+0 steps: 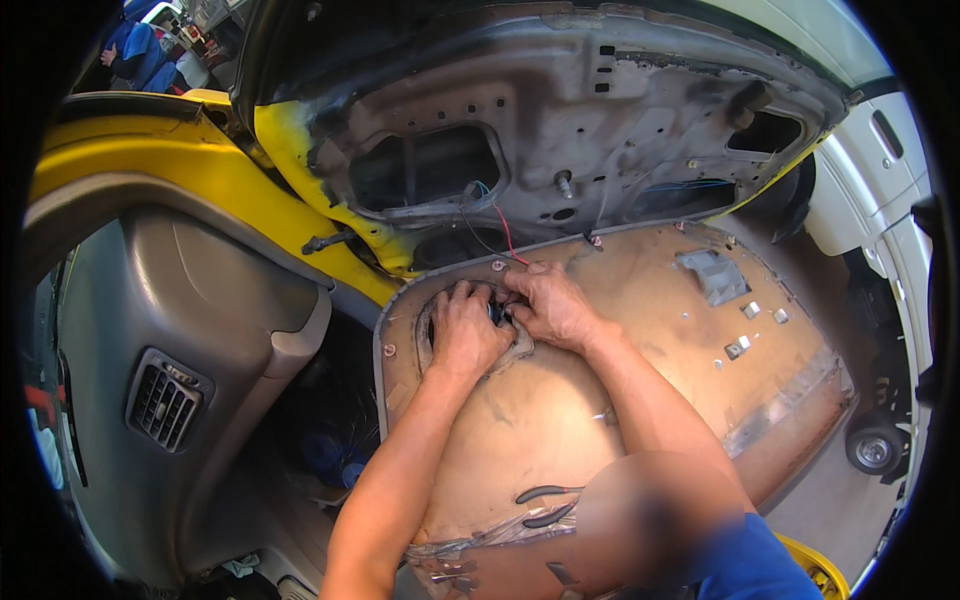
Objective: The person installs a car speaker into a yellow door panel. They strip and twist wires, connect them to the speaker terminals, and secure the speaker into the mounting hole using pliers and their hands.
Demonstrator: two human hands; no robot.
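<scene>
The brown backing of a door trim panel [560,420] lies before me, with a round speaker opening [522,346] near its far left corner. My left hand [466,325] is closed at this opening, its fingers bent over the rim. Close against it, my right hand [552,305] is pinched at the opening's right side. Between the fingertips is a small dark part [496,312], mostly hidden. A red wire [508,235] runs from the door shell down to my right hand, where its end is covered. Pliers [547,507] with dark handles lie nearer me, partly behind a blurred patch.
Behind the panel stands the bare metal door shell [540,130] with loose wires. A yellow door frame [140,150] and a grey dashboard with an air vent [170,400] are at the left. A white vehicle [870,180] stands at the right. A person in blue [145,55] is far left.
</scene>
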